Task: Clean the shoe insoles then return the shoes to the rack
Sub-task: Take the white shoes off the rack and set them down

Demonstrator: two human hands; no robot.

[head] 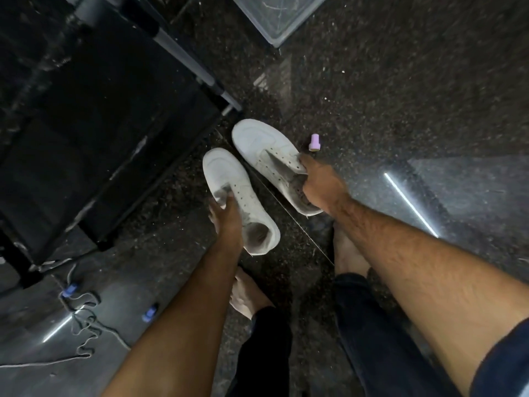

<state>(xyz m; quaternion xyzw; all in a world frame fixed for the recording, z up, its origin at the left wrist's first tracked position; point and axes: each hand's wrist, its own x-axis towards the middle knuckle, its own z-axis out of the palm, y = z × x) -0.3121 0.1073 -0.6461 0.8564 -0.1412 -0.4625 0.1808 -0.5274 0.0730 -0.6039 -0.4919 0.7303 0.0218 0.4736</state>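
Note:
Two white sneakers sit over the dark speckled floor in the middle of the view. My left hand (226, 216) grips the tongue of the left sneaker (229, 179). My right hand (322, 184) is closed on the tongue and collar of the right sneaker (263, 144). Both shoes point away from me, toward the black shoe rack (94, 116) at the left. I cannot tell whether the shoes rest on the floor or hang just above it. The insoles are hidden inside the shoes.
A small pink cap-like object (314, 142) lies on the floor right of the shoes. A clear plastic bin (274, 21) stands at the top. Loose shoelaces and two blue clips (68, 290) lie at lower left. My bare feet (246, 296) stand below the shoes.

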